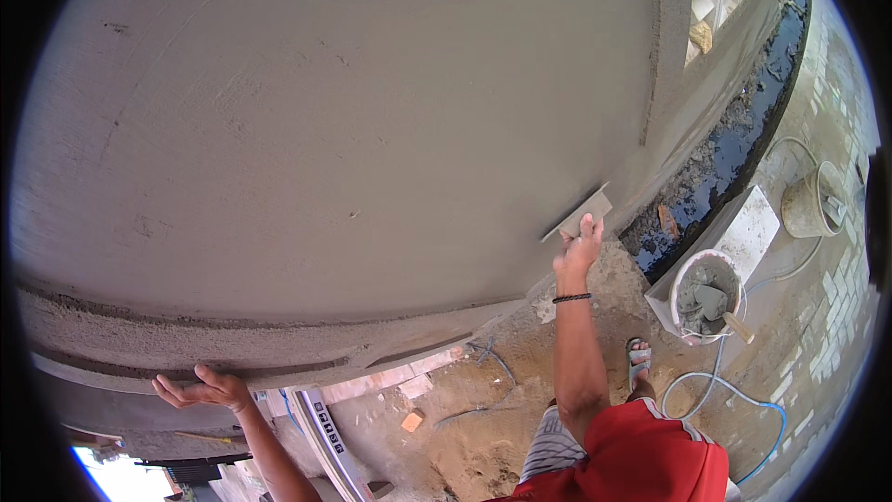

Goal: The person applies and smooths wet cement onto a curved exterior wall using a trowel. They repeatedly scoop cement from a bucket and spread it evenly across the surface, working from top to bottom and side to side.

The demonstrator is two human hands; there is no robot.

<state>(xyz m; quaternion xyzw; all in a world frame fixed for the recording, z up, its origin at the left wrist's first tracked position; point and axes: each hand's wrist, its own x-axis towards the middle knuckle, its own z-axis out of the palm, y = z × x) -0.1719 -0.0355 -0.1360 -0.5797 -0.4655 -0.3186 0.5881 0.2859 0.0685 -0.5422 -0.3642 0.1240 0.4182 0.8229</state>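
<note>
My right hand point(580, 246), with a dark beaded band at its wrist, grips a flat plastering trowel point(595, 204). The trowel's blade lies tilted against the lower right part of a grey plastered wall point(372, 130). At the lower left, my left hand point(200, 390) holds nothing. Its fingers are apart and bent upward, close to the rough ledge point(297, 353) along the wall's edge; whether they touch it I cannot tell. Smooth, damp-looking plaster covers most of the wall, with a few small pits and scratches.
A bucket of grey mortar point(704, 302) with a wooden-handled tool stands beside a pale block point(748, 228). Behind them is another bucket point(810, 204). A trench with dark water point(734, 153) runs along the wall. A blue hose point(779, 418) curls over the ground.
</note>
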